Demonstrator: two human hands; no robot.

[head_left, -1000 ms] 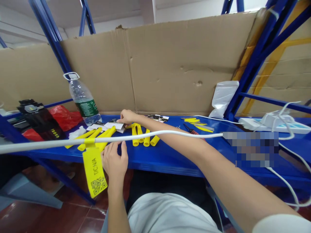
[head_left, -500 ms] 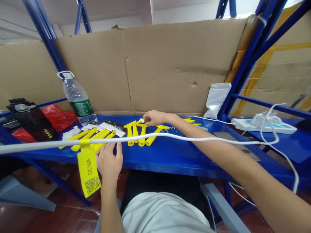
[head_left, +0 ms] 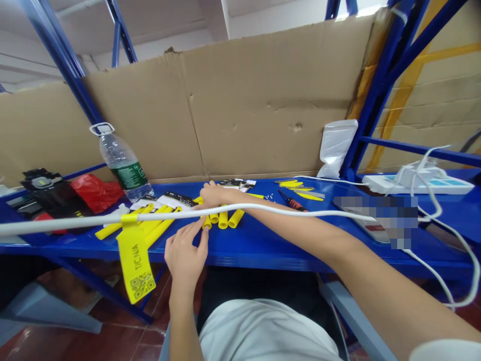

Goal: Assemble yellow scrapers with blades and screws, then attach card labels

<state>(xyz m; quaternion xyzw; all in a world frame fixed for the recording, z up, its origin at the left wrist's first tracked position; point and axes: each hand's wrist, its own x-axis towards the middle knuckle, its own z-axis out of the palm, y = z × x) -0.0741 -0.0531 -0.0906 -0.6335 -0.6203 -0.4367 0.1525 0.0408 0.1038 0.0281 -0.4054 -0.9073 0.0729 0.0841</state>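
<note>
The end of a yellow T-shaped handle [head_left: 206,224] sits between the thumb and fingers of my left hand [head_left: 187,249], at the table's front side. My right hand [head_left: 212,193] reaches across and grips the head of that same handle, its fingertips partly hidden. Beside it, several more yellow T-shaped handles [head_left: 223,218] lie in a row, hollow ends towards me. Further left, longer yellow handles [head_left: 156,233] rest on black-and-white printed cards [head_left: 176,200]. A white cable crosses in front of the scene and covers parts of the handles.
Small shiny bits [head_left: 269,197], flat yellow-and-grey strips [head_left: 300,188] and a red-and-black screwdriver [head_left: 295,203] lie right of the row. A water bottle [head_left: 130,173] and red bag [head_left: 95,193] stand left. A power strip [head_left: 443,185] and a device [head_left: 370,228] are at right.
My right hand has come left and towards me, from the row's far side to the leftmost handle. My left hand has moved right to that handle's end. The view has shifted slightly.
</note>
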